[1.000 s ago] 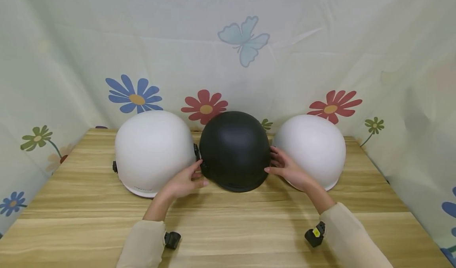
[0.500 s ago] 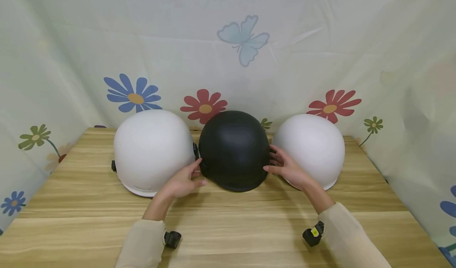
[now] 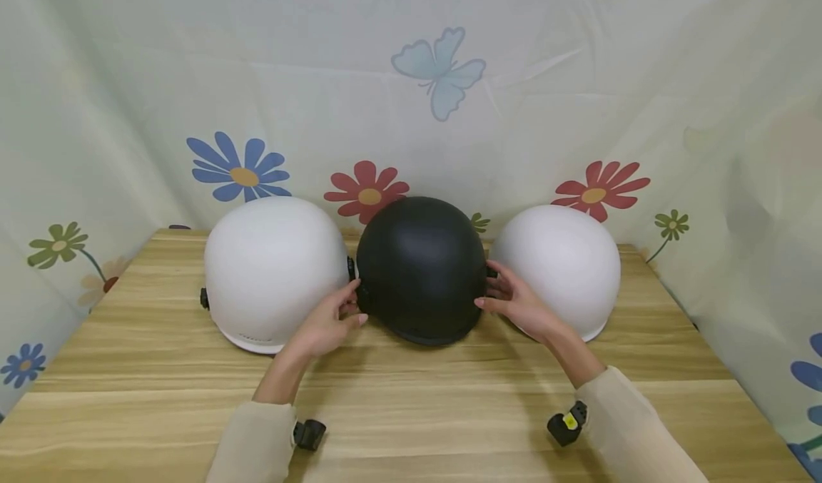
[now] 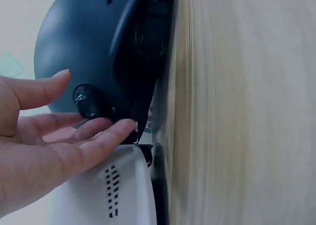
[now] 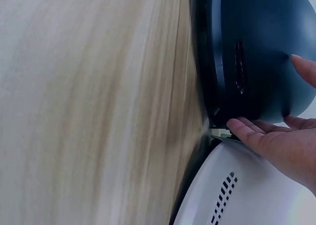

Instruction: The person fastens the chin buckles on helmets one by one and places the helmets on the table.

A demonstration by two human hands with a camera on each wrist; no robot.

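Observation:
A black helmet [image 3: 420, 269] sits on the wooden table between a larger white helmet [image 3: 276, 269] on the left and another white helmet [image 3: 559, 269] on the right. My left hand [image 3: 326, 324] is at the black helmet's left side. In the left wrist view its fingers [image 4: 101, 142] lie extended beside a round black knob [image 4: 88, 102], the thumb held apart. On the opposite side, my right hand [image 3: 521, 304] touches the black helmet, thumb on the shell and fairly straight fingers [image 5: 247, 131] along its lower side. Some fingertips are hidden behind the helmet.
Both white helmets stand close against the black one, leaving narrow gaps where my fingers are. Behind the wooden table [image 3: 424, 412] hangs a pale curtain [image 3: 308, 62] printed with flowers and a butterfly. A black camera [image 3: 310, 434] is strapped at my left wrist.
My left hand has moved slightly up and left along the black helmet's side, its thumb rising. The black helmet has shifted very slightly. My right hand stays almost where it was.

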